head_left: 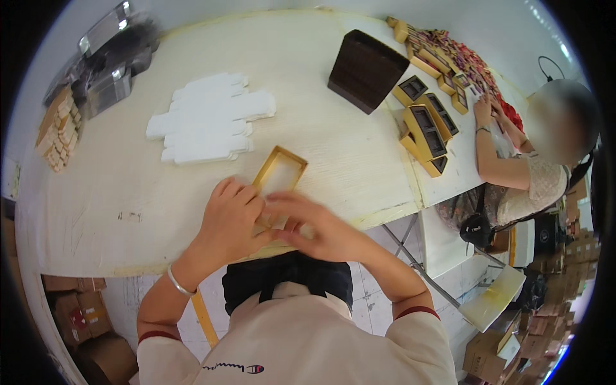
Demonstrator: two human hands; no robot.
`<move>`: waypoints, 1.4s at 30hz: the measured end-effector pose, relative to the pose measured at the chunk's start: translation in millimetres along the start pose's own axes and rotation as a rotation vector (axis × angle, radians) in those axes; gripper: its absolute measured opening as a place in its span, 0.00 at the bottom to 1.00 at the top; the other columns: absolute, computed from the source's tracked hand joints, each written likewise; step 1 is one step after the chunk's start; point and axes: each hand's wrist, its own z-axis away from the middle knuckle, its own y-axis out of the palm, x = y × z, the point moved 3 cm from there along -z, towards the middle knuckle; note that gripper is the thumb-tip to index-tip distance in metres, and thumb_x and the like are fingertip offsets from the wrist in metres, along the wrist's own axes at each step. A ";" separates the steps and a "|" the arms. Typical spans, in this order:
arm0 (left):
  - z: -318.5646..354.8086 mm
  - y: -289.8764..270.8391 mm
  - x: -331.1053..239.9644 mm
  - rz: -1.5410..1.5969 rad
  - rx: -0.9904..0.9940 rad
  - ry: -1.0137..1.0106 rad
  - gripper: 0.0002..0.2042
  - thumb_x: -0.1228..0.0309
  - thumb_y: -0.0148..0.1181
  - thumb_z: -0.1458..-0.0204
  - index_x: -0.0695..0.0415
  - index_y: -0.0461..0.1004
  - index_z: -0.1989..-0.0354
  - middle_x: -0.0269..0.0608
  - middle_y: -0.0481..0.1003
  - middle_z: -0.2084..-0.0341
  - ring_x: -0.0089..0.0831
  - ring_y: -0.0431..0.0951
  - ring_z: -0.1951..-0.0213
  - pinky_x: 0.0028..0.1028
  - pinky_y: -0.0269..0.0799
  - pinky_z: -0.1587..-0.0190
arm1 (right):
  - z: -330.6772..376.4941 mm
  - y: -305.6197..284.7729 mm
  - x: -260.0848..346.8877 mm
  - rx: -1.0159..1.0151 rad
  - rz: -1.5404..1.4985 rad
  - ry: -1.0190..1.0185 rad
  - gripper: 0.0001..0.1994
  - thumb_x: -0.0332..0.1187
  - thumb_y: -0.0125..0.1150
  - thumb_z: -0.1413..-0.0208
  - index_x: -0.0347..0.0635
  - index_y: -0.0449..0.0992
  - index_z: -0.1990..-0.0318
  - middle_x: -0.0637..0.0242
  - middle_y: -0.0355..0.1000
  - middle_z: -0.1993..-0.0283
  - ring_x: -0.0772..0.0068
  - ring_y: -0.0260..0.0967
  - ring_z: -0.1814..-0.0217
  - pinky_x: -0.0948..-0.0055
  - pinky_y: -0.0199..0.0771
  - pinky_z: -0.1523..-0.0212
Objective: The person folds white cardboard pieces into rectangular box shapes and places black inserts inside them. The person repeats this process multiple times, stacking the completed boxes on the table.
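Observation:
Close to the table's front edge, both my hands work at the near end of a gold cardboard box [302, 168], a shallow rectangle with upright walls and a pale inside. My left hand [230, 221] has its fingers curled round the near left corner. Across from it, my right hand [321, 226], slightly blurred, closes thumb and fingers on the same end. My fingers hide that end, so its shape cannot be seen. A stack of flat white cardboard blanks [208, 119] lies beyond my left hand. Farther right stands a dark brown box [367, 72].
Gold boxes with dark inserts [427, 131] are piled at the right, before a heap of small red and gold pieces [452, 54]. A co-worker's hands [486, 108] reach over that heap. Clear plastic trays [110, 90] and stacked gold card pieces [59, 131] occupy the left edge.

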 end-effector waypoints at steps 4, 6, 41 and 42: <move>6.8 -1.8 8.2 0.027 0.079 0.082 0.12 0.67 0.67 0.61 0.57 0.72 0.70 0.42 0.71 0.65 0.41 0.70 0.56 0.41 0.62 0.42 | -7.9 -116.7 20.8 -0.779 0.972 -0.511 0.18 0.22 0.63 0.53 0.39 0.72 0.52 0.53 0.69 0.49 0.50 0.67 0.48 0.59 0.68 0.48; 0.3 -4.0 10.4 0.096 0.084 0.102 0.16 0.68 0.67 0.60 0.56 0.71 0.62 0.43 0.71 0.60 0.42 0.69 0.52 0.41 0.61 0.40 | -27.8 -166.8 40.2 -0.896 1.303 -0.469 0.18 0.31 0.63 0.50 0.37 0.72 0.51 0.54 0.69 0.48 0.52 0.66 0.48 0.60 0.64 0.46; -11.1 16.2 45.6 0.314 -0.044 0.035 0.33 0.68 0.70 0.62 0.53 0.68 0.42 0.41 0.66 0.44 0.44 0.65 0.48 0.37 0.65 0.45 | -17.7 -51.0 25.2 -0.166 1.012 -0.226 0.19 0.41 0.63 0.47 0.38 0.73 0.51 0.55 0.68 0.55 0.60 0.70 0.64 0.68 0.71 0.65; -10.0 15.5 46.4 0.297 -0.036 0.036 0.33 0.68 0.70 0.61 0.53 0.68 0.42 0.42 0.65 0.42 0.44 0.65 0.47 0.37 0.65 0.45 | -13.9 -54.5 21.3 -0.070 0.931 -0.248 0.19 0.38 0.64 0.48 0.38 0.74 0.52 0.55 0.67 0.54 0.61 0.70 0.63 0.68 0.71 0.64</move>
